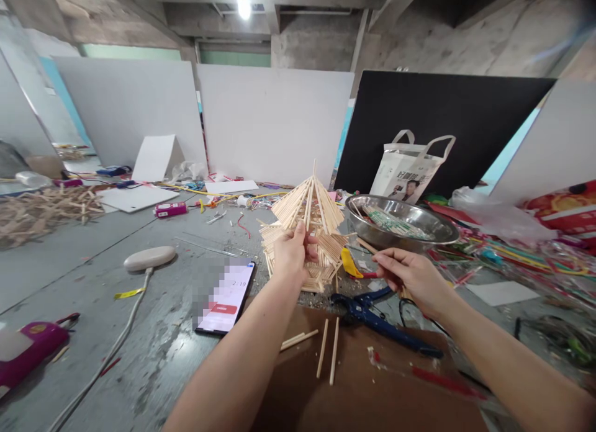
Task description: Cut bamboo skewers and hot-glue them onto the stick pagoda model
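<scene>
A small pagoda-like model (326, 208) built of thin wooden sticks stands before me, with a pointed roof and a lower tier under it. My left hand (293, 252) is closed on its near side below the upper roof, hiding part of it. To the right of the model, my right hand (410, 277) pinches a short wooden stick (367, 244) that points toward the lower tier. Whether the stick touches the model I cannot tell. Beneath that hand lie blue-handled pliers (382, 320). Several loose wooden sticks (334, 351) rest on a brown board (298, 401).
A lit phone (226, 298) lies left of the model. A white device (149, 258) with a cable is farther left, near a magenta tool (32, 351). A metal bowl (442, 233) and a tote bag (405, 171) stand behind right. Sticks (46, 211) are heaped far left.
</scene>
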`<state>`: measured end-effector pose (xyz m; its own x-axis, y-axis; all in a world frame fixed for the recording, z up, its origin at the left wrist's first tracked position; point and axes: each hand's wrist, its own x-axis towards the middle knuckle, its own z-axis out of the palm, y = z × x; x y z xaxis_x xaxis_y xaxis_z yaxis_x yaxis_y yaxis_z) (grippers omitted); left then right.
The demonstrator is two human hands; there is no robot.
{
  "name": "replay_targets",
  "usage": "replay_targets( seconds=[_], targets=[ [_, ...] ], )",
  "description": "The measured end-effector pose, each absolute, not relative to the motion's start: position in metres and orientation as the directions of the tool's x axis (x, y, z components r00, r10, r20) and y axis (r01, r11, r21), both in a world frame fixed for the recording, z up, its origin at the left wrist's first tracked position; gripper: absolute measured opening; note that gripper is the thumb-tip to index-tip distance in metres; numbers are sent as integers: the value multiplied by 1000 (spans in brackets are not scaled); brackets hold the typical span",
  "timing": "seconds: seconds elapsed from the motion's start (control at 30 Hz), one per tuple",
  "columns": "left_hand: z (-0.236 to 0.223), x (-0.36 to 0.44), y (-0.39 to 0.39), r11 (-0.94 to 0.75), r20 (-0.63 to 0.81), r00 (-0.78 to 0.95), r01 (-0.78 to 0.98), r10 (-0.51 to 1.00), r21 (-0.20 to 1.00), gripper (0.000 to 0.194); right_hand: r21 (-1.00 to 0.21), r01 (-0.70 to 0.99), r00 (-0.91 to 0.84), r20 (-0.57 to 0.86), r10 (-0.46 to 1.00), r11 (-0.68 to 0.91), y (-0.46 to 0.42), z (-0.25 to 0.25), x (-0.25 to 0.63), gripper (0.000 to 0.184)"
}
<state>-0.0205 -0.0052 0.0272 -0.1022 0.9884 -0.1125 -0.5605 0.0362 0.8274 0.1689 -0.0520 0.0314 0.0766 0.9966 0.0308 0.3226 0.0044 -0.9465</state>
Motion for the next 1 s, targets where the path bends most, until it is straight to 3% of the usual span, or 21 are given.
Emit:
replay_targets(
  seconds=[0.33,1.0],
  targets=[
    [19,-12,-5,-119,-4,-216,-553,976,824,26,-956,293,85,-2,996,-27,-53,29,168,26],
    [10,-9,-3,-233,101,-273,-511,957,827,25,-944,326,75,-14,997,-38,-51,23,168,29]
  ],
)
